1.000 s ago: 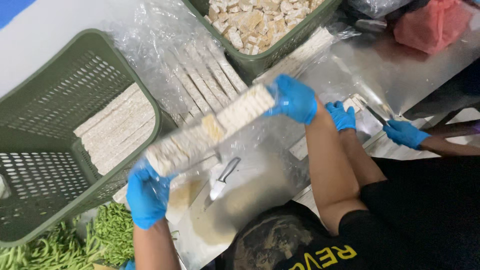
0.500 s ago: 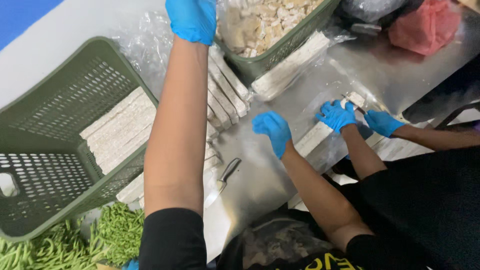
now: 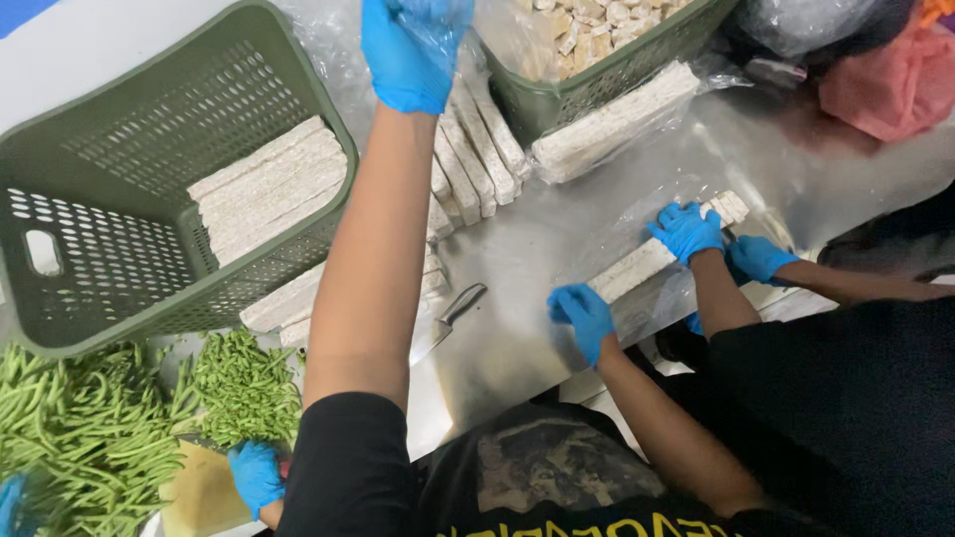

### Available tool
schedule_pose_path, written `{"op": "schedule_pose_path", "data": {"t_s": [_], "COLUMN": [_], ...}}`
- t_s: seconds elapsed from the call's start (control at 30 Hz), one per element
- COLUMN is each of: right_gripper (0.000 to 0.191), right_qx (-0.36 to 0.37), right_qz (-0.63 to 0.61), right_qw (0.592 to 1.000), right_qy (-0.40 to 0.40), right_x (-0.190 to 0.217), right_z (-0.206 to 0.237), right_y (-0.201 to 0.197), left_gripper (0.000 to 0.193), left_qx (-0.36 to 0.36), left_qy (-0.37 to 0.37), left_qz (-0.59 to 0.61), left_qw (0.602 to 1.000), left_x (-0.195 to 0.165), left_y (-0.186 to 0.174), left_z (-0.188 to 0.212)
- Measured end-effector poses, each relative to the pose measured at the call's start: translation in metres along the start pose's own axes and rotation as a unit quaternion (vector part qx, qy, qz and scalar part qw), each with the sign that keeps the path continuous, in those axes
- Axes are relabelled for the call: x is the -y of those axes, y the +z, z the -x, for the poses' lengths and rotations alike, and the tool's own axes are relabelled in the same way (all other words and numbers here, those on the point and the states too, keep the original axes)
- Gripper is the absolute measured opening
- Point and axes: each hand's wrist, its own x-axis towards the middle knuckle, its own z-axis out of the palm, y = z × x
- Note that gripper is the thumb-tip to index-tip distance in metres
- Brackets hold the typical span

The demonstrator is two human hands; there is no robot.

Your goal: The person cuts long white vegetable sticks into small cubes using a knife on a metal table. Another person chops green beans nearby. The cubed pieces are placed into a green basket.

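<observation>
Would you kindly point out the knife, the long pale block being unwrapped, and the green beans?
knife (image 3: 450,320): head view, on the blade.
long pale block (image 3: 637,268): head view, on its middle.
green beans (image 3: 90,438): head view, on the pile's centre.

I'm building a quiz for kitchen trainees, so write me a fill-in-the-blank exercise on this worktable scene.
1. The left hand, raised and gripping clear plastic film, wears a glove coloured ___.
2. The right hand rests on one end of a long pale ___.
3. Between the person's two arms, a ___ lies on the metal table.
4. Beside the basket, at lower left, lies a heap of green ___.

Missing words: blue; block; knife; beans.
</observation>
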Motion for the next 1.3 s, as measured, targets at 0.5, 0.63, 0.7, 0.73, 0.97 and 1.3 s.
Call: {"op": "schedule_pose_path", "data": {"t_s": [0.5,0.63,0.7,0.73,0.97,1.3], "right_gripper": [0.059,0.058,0.048,0.042,0.031,0.021], "right_qx": [-0.25,-0.051,0.048,0.083,0.058,-0.065], "right_qz": [0.361,0.596,0.635,0.641,0.187,0.411], "right_qw": [0.816,0.79,0.769,0.761,0.981,0.884], "right_qy": [-0.376,-0.136,-0.054,-0.054,0.008,-0.213], "right_x": [0.217,0.251,0.256,0.258,0.249,0.263], "right_z": [-0.241,-0.294,-0.316,-0.328,-0.385,-0.4], "right_y": [0.11,0.114,0.121,0.124,0.107,0.087], "left_gripper": [0.02,0.017,0.015,0.014,0.018,0.025], "left_qx": [-0.044,-0.075,-0.042,-0.029,-0.079,-0.091], "left_qy": [-0.065,-0.096,-0.106,-0.11,-0.016,-0.003], "left_qz": [-0.031,-0.03,0.005,0.02,-0.171,-0.309], "left_qw": [0.996,0.992,0.994,0.993,0.982,0.947], "left_x": [0.0,-0.008,-0.009,-0.009,0.019,0.053], "left_y": [-0.086,-0.104,-0.109,-0.11,-0.125,-0.19], "left_z": [0.123,0.131,0.131,0.13,0.119,0.12]}}
